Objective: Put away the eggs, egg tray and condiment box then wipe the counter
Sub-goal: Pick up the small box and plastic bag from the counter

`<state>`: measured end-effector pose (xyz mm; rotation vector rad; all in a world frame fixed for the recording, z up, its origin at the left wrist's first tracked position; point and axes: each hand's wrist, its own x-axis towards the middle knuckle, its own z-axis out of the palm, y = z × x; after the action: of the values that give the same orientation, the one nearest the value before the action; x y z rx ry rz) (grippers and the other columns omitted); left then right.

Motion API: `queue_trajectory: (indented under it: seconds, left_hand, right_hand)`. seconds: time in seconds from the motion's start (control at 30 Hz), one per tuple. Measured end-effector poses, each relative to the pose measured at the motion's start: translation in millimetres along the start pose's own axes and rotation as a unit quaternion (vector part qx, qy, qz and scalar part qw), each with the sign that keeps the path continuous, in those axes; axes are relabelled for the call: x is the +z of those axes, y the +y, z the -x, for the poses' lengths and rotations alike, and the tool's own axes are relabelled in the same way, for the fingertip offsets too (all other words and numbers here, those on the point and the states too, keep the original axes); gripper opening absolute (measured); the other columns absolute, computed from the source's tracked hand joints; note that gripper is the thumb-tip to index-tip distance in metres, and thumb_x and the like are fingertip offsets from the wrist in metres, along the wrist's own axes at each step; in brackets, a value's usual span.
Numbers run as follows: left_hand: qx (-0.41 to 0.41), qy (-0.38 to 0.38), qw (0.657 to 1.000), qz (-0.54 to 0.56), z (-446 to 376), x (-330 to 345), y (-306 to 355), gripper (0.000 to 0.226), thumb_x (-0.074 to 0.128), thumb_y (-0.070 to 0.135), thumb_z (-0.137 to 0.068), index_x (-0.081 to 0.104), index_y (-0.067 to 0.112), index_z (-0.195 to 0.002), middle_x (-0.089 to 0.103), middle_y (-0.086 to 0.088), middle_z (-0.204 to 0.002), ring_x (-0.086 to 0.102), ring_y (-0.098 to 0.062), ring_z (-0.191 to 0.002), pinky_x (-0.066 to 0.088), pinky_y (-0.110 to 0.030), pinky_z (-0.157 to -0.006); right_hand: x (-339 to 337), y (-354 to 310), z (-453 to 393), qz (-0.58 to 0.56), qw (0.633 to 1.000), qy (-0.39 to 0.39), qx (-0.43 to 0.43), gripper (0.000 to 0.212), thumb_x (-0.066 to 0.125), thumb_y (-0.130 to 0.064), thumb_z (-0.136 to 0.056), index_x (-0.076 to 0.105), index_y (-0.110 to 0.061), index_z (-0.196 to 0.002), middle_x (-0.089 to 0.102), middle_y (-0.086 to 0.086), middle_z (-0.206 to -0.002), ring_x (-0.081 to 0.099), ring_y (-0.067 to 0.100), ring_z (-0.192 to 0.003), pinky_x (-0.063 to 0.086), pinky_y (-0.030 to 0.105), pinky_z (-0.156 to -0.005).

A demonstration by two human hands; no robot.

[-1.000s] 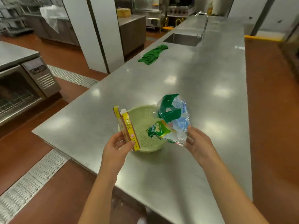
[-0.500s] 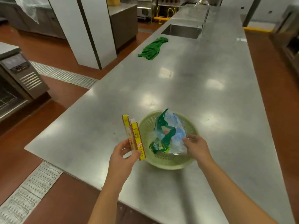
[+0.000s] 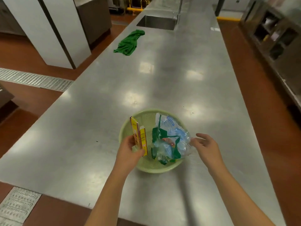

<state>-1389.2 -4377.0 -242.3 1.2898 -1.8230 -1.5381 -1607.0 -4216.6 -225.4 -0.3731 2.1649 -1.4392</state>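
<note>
A pale green perforated basket (image 3: 143,115) stands on the steel counter (image 3: 162,82) near its front edge. Inside it lies a crumpled clear plastic bag (image 3: 169,141) printed in green and blue. My left hand (image 3: 128,150) grips two thin yellow condiment boxes (image 3: 140,137) upright over the basket's left side. My right hand (image 3: 205,147) hovers at the basket's right rim with relaxed, spread fingers, holding nothing, its fingertips beside the bag. A green cloth (image 3: 129,43) lies crumpled on the counter far ahead.
A sink (image 3: 157,22) with a tap is set into the counter's far end. A white pillar (image 3: 53,31) and floor drain grates (image 3: 34,80) are on the left. Shelving with items (image 3: 275,38) runs along the right, across a red-brown floor aisle.
My right hand lowered the plastic bag into the basket and let go of it. My left hand carried the yellow boxes rightward over the basket. The view tilted down.
</note>
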Motion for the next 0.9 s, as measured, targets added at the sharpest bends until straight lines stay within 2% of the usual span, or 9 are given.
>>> queue_trajectory:
  seconds: [0.07, 0.17, 0.23, 0.3, 0.4, 0.5, 0.63, 0.73, 0.9]
  left_hand:
    - [0.006, -0.035, 0.998, -0.059, -13.0, 8.8, -3.7, 0.05, 0.079, 0.006, -0.074, 0.056, 0.029, -0.112, 0.063, 0.016, -0.107, 0.06, -0.004, -0.103, 0.043, -0.018, -0.083]
    - [0.034, -0.061, 0.987, -0.145, -33.5, 16.7, -11.2, 0.047, 0.081, 0.01, -0.076, 0.05, 0.032, -0.104, 0.058, 0.015, -0.1, 0.057, -0.006, -0.094, 0.043, -0.018, -0.077]
    - [0.021, -0.07, 0.976, -0.205, -47.3, 18.7, -16.8, 0.039, 0.08, 0.015, -0.077, 0.052, 0.025, -0.102, 0.059, 0.006, -0.1, 0.06, -0.015, -0.091, 0.049, -0.026, -0.075]
    - [0.0, -0.079, 0.956, -0.283, -59.6, 20.5, -20.2, 0.036, 0.078, 0.021, -0.079, 0.055, 0.011, -0.104, 0.059, -0.006, -0.1, 0.062, -0.029, -0.092, 0.053, -0.039, -0.077]
    - [-0.021, -0.1, 0.927, -0.36, -66.5, 25.9, -15.2, 0.044, 0.078, 0.022, -0.078, 0.051, 0.008, -0.111, 0.053, -0.009, -0.104, 0.058, -0.027, -0.091, 0.05, -0.037, -0.074]
    - [-0.034, -0.103, 0.912, -0.396, -63.7, 34.5, -11.8, 0.056, 0.077, 0.031, -0.082, 0.044, 0.007, -0.12, 0.045, -0.009, -0.109, 0.054, -0.026, -0.091, 0.041, -0.034, -0.071]
    - [-0.038, -0.091, 0.921, -0.376, -55.4, 40.5, -13.4, 0.058, 0.075, 0.027, -0.084, 0.04, 0.009, -0.126, 0.05, -0.012, -0.119, 0.057, -0.029, -0.101, 0.043, -0.036, -0.073]
    - [0.0, -0.052, 0.949, -0.312, -48.8, 37.5, -10.2, 0.063, 0.072, 0.011, -0.082, 0.041, 0.01, -0.136, 0.056, -0.011, -0.121, 0.059, -0.029, -0.103, 0.044, -0.035, -0.076]
    - [0.018, 0.013, 0.986, -0.165, -30.0, 24.5, 0.7, 0.06, 0.051, -0.006, -0.089, 0.043, 0.017, -0.144, 0.058, 0.0, -0.12, 0.059, -0.021, -0.106, 0.054, -0.04, -0.084]
  right_hand:
    - [-5.4, 3.9, 1.7, -0.012, 1.0, 0.005, -0.003, 0.043, 0.072, -0.021, -0.087, 0.058, -0.011, -0.126, 0.074, 0.004, -0.102, 0.069, 0.017, -0.098, 0.048, 0.025, -0.075]
    - [-15.3, 9.1, 5.9, -0.009, 1.0, 0.015, -0.019, 0.038, 0.074, -0.021, -0.087, 0.061, -0.014, -0.122, 0.072, 0.003, -0.105, 0.067, 0.009, -0.093, 0.046, 0.014, -0.068]
    - [-21.3, 14.4, 8.7, -0.011, 0.999, 0.022, -0.028, 0.032, 0.073, -0.018, -0.087, 0.063, -0.016, -0.118, 0.071, 0.004, -0.106, 0.067, 0.009, -0.093, 0.047, 0.011, -0.068]
    - [-24.3, 19.1, 12.8, -0.011, 0.999, 0.026, -0.043, 0.027, 0.072, -0.014, -0.088, 0.065, -0.018, -0.114, 0.071, 0.004, -0.108, 0.067, 0.012, -0.097, 0.048, 0.014, -0.074]
    - [-19.4, 23.6, 20.4, 0.023, 0.997, 0.018, -0.077, 0.027, 0.071, -0.012, -0.088, 0.064, -0.023, -0.112, 0.069, -0.005, -0.108, 0.065, 0.014, -0.101, 0.049, 0.018, -0.079]
    - [-8.9, 25.4, 26.2, 0.043, 0.996, -0.006, -0.079, 0.033, 0.07, -0.011, -0.089, 0.064, -0.019, -0.121, 0.067, -0.006, -0.114, 0.063, 0.013, -0.108, 0.053, 0.032, -0.09]
    - [0.3, 25.9, 29.0, 0.057, 0.994, -0.052, -0.073, 0.041, 0.069, -0.015, -0.089, 0.061, -0.021, -0.129, 0.065, -0.009, -0.121, 0.06, 0.009, -0.114, 0.051, 0.033, -0.098]
    - [3.6, 24.9, 29.2, 0.065, 0.991, -0.098, -0.07, 0.044, 0.068, -0.02, -0.09, 0.06, -0.024, -0.132, 0.064, -0.016, -0.118, 0.061, 0.004, -0.112, 0.05, 0.016, -0.089]
    - [13.8, 18.2, 26.2, 0.032, 0.988, -0.121, -0.088, 0.044, 0.067, -0.021, -0.092, 0.058, -0.024, -0.134, 0.063, -0.014, -0.124, 0.058, -0.02, -0.1, 0.052, 0.009, -0.077]
